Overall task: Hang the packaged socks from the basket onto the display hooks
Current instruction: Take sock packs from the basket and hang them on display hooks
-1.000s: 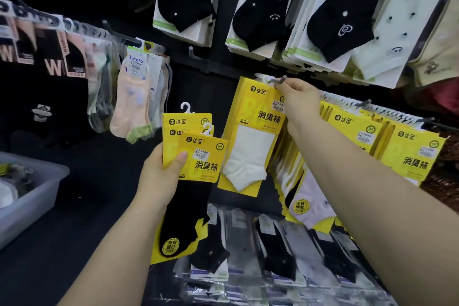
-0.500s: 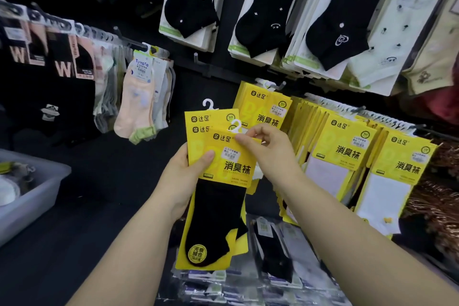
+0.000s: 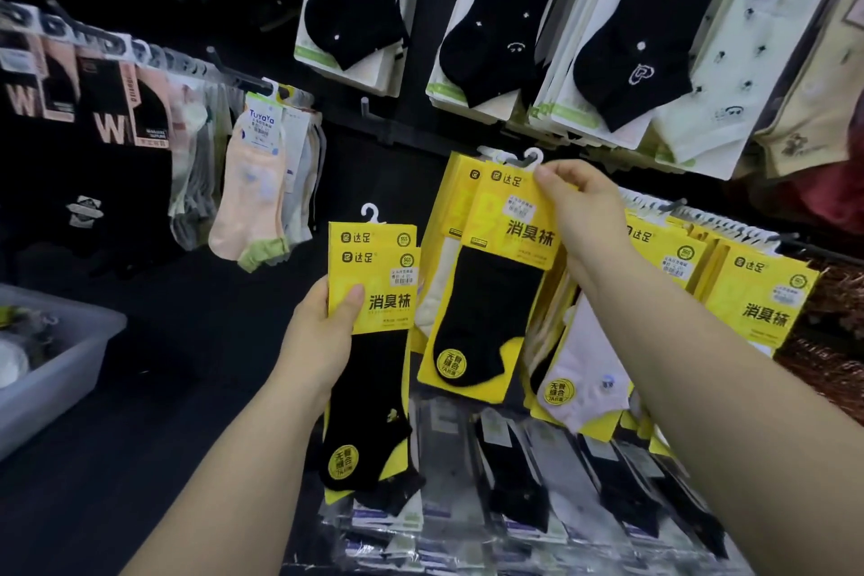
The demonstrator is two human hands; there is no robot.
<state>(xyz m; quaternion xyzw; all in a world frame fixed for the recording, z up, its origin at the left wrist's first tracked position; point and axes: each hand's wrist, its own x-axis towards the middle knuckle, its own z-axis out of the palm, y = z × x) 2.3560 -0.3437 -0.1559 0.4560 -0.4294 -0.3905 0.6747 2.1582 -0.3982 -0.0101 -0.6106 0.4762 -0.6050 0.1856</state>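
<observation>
The right hand (image 3: 579, 210) pinches the top right corner of a yellow sock pack (image 3: 505, 295), with thumb and fingertips (image 3: 543, 175) closed on the card just below its white plastic hanger (image 3: 533, 156). The pack shows a black ankle sock. It is held upright at the tip of a dark display hook (image 3: 513, 162) on the wall, in front of other yellow packs (image 3: 437, 290) already hanging there. Whether the hanger's loop has caught on the hook cannot be told. The left hand (image 3: 322, 341) is lower and to the left, apart from the wall. Its thumb (image 3: 353, 300) presses across the front of two more yellow packs (image 3: 374, 295) stacked together, and its fingers are hidden behind them. The grey basket (image 3: 61, 369) sits at the far left edge, well apart from both hands. The likely trouble is at the hook. The hanger is small and the grip is on one corner only, so the pack could tilt and the loop could miss the hook tip. Letting go too soon would drop it onto the clear-wrapped socks (image 3: 537, 472) lying below. A hard push could also knock the packs behind out of line. The left hand's front pack is held mostly by the thumb, so it could slide out while attention is on the hook.
</observation>
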